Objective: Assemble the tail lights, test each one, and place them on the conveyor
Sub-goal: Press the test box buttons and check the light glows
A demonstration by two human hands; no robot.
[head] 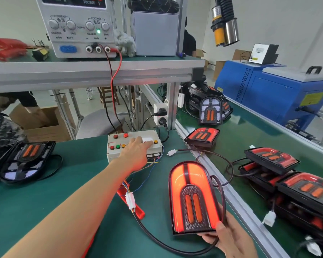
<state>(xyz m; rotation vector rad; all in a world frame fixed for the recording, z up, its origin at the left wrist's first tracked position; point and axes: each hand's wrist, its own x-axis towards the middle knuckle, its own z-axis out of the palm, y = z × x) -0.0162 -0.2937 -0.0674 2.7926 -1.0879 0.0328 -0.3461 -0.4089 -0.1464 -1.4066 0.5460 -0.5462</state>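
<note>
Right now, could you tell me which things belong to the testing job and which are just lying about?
In use: lit tail light in right hand; test box under left hand; power supply; conveyor.
Lying about: rag; cardboard box; blue machine.

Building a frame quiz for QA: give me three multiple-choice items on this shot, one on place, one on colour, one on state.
1. Where is the left hand?
A. on the button box
B. on the power supply
C. on the conveyor

2. What colour does the held tail light glow?
A. blue
B. red
C. white

3. What is the right hand doing?
A. resting flat on the mat
B. plugging in a connector
C. gripping the lamp's lower edge

Answers: 1 A, its fingers lie on the white button box; 2 B, the lens shines red; 3 C, its thumb curls over the lamp's bottom corner.
</note>
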